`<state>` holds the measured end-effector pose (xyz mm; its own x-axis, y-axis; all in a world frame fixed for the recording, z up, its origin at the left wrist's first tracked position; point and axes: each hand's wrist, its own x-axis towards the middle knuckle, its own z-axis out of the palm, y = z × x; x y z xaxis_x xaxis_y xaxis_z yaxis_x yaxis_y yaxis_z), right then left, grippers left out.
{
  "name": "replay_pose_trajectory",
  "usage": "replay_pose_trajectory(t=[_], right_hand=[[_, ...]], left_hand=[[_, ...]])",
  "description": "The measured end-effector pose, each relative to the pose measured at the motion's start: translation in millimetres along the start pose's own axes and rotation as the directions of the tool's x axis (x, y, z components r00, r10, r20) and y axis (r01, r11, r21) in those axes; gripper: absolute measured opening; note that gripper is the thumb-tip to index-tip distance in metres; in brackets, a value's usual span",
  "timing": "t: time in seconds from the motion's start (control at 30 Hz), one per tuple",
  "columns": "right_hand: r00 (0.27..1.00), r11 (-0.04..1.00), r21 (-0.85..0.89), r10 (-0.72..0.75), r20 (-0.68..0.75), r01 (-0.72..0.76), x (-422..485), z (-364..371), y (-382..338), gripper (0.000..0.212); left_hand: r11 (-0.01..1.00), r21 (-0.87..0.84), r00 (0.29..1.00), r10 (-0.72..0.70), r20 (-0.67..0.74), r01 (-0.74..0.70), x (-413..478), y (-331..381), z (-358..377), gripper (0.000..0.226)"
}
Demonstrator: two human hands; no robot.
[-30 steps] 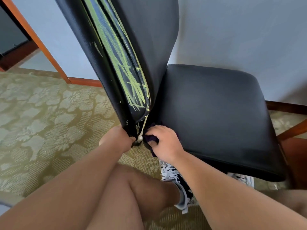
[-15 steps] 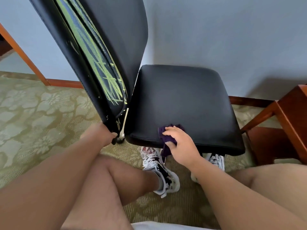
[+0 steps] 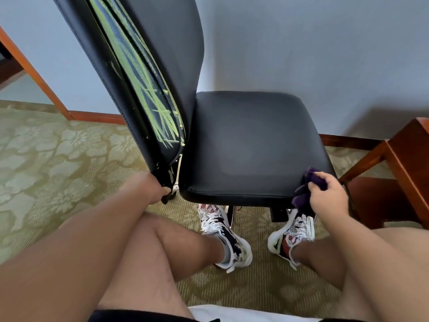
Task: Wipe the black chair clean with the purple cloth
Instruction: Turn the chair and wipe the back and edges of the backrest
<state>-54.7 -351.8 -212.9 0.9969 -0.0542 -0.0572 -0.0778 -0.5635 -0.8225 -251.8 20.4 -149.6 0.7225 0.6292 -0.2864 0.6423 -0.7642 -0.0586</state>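
The black chair [image 3: 250, 145] stands in front of me, its seat facing right and its tall backrest [image 3: 130, 73] rising at the left. Yellow-green scribbles [image 3: 148, 89] cover the backrest's side panel down to its lower end. My left hand [image 3: 148, 187] grips the bottom edge of the backrest. At the seat's near right corner my right hand [image 3: 329, 196] holds the bunched purple cloth [image 3: 306, 189] against the cushion's edge; part of the cloth hangs below the seat.
A reddish wooden table [image 3: 404, 168] stands close on the right of the chair. My two patterned sneakers [image 3: 225, 235] rest on the green patterned carpet [image 3: 46, 159] under the seat's front edge. A grey wall with a wooden skirting [image 3: 97, 116] is behind.
My right hand slid the purple cloth along the seat's near edge, from beside the backrest to the right corner. The left hand kept its grip on the backrest's bottom.
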Motion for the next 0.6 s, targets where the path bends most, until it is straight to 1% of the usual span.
replay_pose_trajectory(t=[0.07, 0.13, 0.2, 0.23, 0.27, 0.3, 0.33, 0.37, 0.43, 0.47, 0.5, 0.53, 0.6], right_hand=[[0.995, 0.997, -0.02, 0.071, -0.074, -0.073, 4, 4, -9, 0.023], [0.982, 0.992, -0.036, 0.115, -0.152, -0.121, -3, 18, -24, 0.018], [0.979, 0.992, -0.082, 0.075, -0.19, -0.092, -21, 37, -43, 0.012], [0.984, 0.99, -0.139, 0.011, -0.176, -0.036, -30, 49, -51, 0.013], [0.988, 0.979, -0.199, -0.071, -0.137, 0.043, -40, 62, -58, 0.015], [0.984, 0.955, -0.256, -0.169, -0.06, 0.149, -50, 76, -65, 0.018], [0.96, 0.915, -0.29, -0.275, 0.057, 0.279, -61, 93, -72, 0.023], [0.909, 0.867, -0.282, -0.366, 0.199, 0.411, -72, 109, -79, 0.029], [0.752, 0.768, -0.198, -0.479, 0.454, 0.609, -93, 139, -98, 0.041], [0.673, 0.726, -0.155, -0.506, 0.54, 0.67, -101, 151, -106, 0.046], [0.613, 0.697, -0.121, -0.518, 0.597, 0.707, -107, 162, -113, 0.051], [0.575, 0.681, -0.096, -0.524, 0.629, 0.726, -110, 171, -118, 0.054], [0.55, 0.674, -0.075, -0.527, 0.648, 0.735, -111, 184, -128, 0.058]], left_hand=[[1.0, -0.004, 1.0, 0.006, -0.002, -0.006, -1, 0, 1, 0.048], [0.999, -0.045, 1.0, 0.015, 0.007, -0.015, 0, -2, 1, 0.047], [0.996, -0.088, 1.0, 0.005, 0.024, -0.003, 2, -5, 1, 0.046], [0.995, -0.103, 0.999, -0.005, 0.033, 0.008, 3, -6, 1, 0.046], [0.992, -0.12, 0.999, -0.017, 0.044, 0.023, 4, -8, 0, 0.045], [0.989, -0.142, 0.998, -0.032, 0.056, 0.04, 5, -10, 0, 0.043], [0.986, -0.16, 0.997, -0.045, 0.066, 0.055, 7, -11, 0, 0.041], [0.984, -0.169, 0.996, -0.048, 0.072, 0.059, 8, -13, 1, 0.041], [0.985, -0.166, 0.996, -0.037, 0.076, 0.049, 11, -16, 1, 0.041], [0.985, -0.165, 0.997, -0.033, 0.074, 0.045, 12, -17, 0, 0.041], [0.985, -0.169, 0.997, -0.031, 0.071, 0.042, 13, -18, 0, 0.041], [0.983, -0.176, 0.997, -0.03, 0.068, 0.042, 14, -18, 1, 0.04], [0.981, -0.191, 0.997, -0.033, 0.065, 0.045, 17, -20, 2, 0.039]])
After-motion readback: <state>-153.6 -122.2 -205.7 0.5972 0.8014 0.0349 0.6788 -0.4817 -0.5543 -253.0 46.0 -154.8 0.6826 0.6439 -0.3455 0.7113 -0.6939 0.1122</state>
